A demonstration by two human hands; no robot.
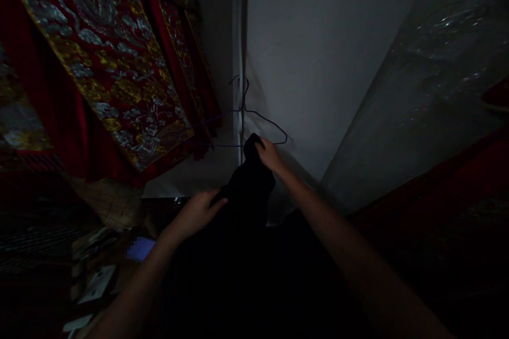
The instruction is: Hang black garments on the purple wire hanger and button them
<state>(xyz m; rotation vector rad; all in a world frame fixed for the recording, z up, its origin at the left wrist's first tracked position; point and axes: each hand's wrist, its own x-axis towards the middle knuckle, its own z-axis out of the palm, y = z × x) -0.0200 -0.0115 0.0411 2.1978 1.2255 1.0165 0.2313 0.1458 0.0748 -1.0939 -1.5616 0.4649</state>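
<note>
A thin wire hanger (264, 118) hangs by its hook along the wall's corner strip. A black garment (248, 190) reaches up to the hanger's lower bar; I cannot tell whether it passes over the bar. The garment's upper end is pinched by my right hand (270, 155), close to the bar's right part. Lower and to the left, my left hand (201, 210) grips the garment's edge between thumb and fingers. Darkness hides the garment's shape and where its lower part ends.
Red costumes with gold and silver embroidery (131, 90) hang at the left. Clear plastic sheeting (433, 74) covers the right side, with red cloth (449, 169) below it. At lower left are a lit purple-blue screen (140, 249) and a pale flat object (97, 283).
</note>
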